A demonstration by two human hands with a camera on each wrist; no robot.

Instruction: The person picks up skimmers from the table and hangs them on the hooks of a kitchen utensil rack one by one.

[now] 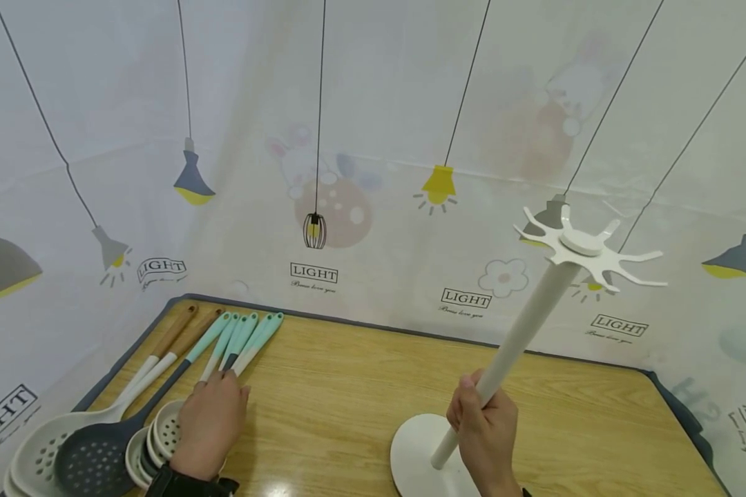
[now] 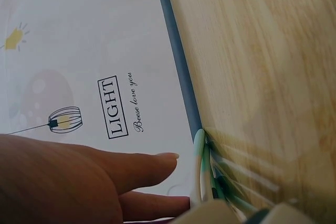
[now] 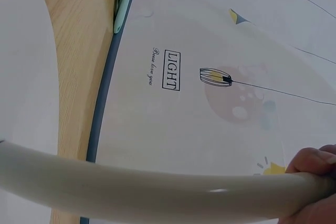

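head view: the right hand [image 1: 488, 438], at five o'clock, wraps round the pole of a white stand [image 1: 525, 324], whose hooked crown [image 1: 581, 241] reaches three o'clock. the left hand [image 1: 214, 414], between seven and eight, touches the teal-handled utensils [image 1: 269, 330]; its fingertips are hidden. at eight o'clock lie wooden-handled utensils [image 1: 173, 331] and a dark skimmer [image 1: 93, 452] on the table [image 1: 323, 386]. no utensil hangs from the crown, so the work looks barely begun, with all visible utensils still lying loose.

left wrist view: the thumb [image 2: 142, 170] is straight at six, handles at five; whether the other fingers grasp, i cannot tell.

right wrist view: the pole crosses six, gripped at four; the base is at nine.
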